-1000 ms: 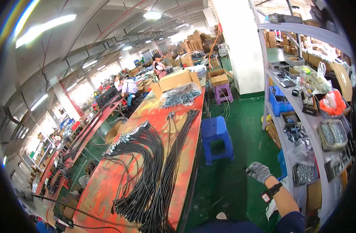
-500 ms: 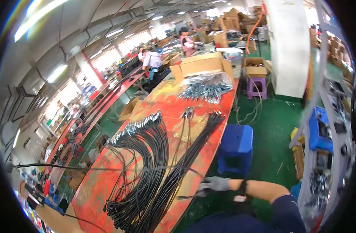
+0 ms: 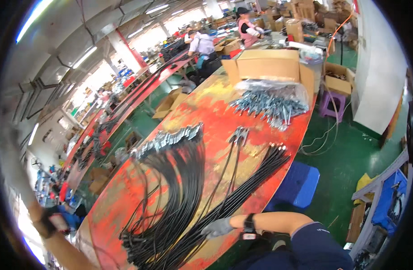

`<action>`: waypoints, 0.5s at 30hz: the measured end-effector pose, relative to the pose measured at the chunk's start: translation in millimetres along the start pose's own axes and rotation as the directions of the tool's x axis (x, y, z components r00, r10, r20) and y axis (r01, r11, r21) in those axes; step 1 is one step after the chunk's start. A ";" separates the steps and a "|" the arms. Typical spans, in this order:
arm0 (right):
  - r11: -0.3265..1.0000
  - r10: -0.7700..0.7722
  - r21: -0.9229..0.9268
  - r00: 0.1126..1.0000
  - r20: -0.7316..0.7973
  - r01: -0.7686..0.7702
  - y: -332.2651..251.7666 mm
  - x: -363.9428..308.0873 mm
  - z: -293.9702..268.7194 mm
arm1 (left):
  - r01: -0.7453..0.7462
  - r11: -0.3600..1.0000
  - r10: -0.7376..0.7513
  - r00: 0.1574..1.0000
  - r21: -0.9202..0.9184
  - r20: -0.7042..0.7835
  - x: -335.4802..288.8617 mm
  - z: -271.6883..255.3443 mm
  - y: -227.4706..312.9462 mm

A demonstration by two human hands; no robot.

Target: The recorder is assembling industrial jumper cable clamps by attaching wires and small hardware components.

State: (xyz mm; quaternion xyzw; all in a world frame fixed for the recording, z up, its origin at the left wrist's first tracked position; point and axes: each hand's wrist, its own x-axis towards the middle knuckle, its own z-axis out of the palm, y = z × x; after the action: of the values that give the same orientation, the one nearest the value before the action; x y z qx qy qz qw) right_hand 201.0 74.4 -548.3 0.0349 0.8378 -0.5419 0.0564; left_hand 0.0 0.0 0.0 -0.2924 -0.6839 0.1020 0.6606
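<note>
My right hand (image 3: 217, 228), in a grey glove, lies with its fingers stretched out at the edge of a bundle of long black cables (image 3: 233, 193). Its fingertips touch the cables. At the far left, my left hand (image 3: 13, 148) is raised and smeared by motion, so its fingers cannot be made out. A second, fanned-out group of black cables (image 3: 188, 175) lies left of the bundle, its silver metal ends (image 3: 172, 139) lined up at the top. Between the two groups are a few cables with metal ends (image 3: 239, 135).
A red, worn table (image 3: 112, 216) carries the cables. At its far end an open cardboard box (image 3: 269, 65) stands behind a plastic bag of metal parts (image 3: 272, 105). Right of the table are a blue stool (image 3: 299, 184) and a grey rack (image 3: 377, 186). Two people work farther back.
The cable stretched across from left to right is no longer seen there. My right hand has moved left onto the bundle. My left hand has come up at the far left. The view has shifted.
</note>
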 end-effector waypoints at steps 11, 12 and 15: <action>0.599 0.799 0.587 -0.452 -0.395 0.544 133.7 -472.0 214.8 | 0.389 -0.341 0.798 0.601 -0.856 -0.045 -309.9 -44.0 547.4; 0.522 0.850 0.557 -0.447 -0.278 0.646 125.0 -478.9 222.6 | 0.305 -0.345 0.788 0.608 -0.888 -0.098 -335.0 -41.1 564.7; 0.525 0.841 0.663 -0.447 -0.305 0.534 106.7 -492.0 234.7 | 0.283 -0.361 0.763 0.637 -0.888 -0.108 -358.5 -52.7 586.8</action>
State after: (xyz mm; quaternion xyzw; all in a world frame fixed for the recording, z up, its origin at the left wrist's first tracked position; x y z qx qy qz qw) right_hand 714.8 -94.6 -674.9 0.6811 0.0719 -0.4814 -0.5471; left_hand 190.7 269.5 -605.4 -0.7959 -0.5350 -0.2160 -0.1836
